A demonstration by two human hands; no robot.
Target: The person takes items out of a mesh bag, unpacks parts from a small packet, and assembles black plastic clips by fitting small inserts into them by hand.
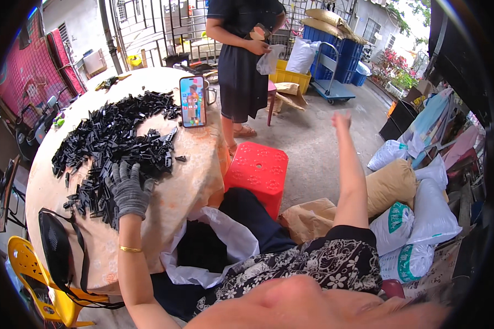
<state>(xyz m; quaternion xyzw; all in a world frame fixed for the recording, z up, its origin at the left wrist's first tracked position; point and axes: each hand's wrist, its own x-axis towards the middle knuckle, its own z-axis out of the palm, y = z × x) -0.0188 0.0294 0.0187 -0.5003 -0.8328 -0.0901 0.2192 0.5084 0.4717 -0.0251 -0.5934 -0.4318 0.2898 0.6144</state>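
1. Gloved left hand (129,189), fingers spread, on the black pieces (104,131) heaped across the table (195,175)!
2. Phone (192,101) upright beside the heap.
3. Bare right hand (342,119) stretched out, well apart; can't tell its grip.

- I see daylight on a grey floor (313,151).
- A white wall (376,12) has a barred window (372,30).
- A red stool (258,156) and yellow chair (66,305) stand by the cloth-covered counter (195,164).
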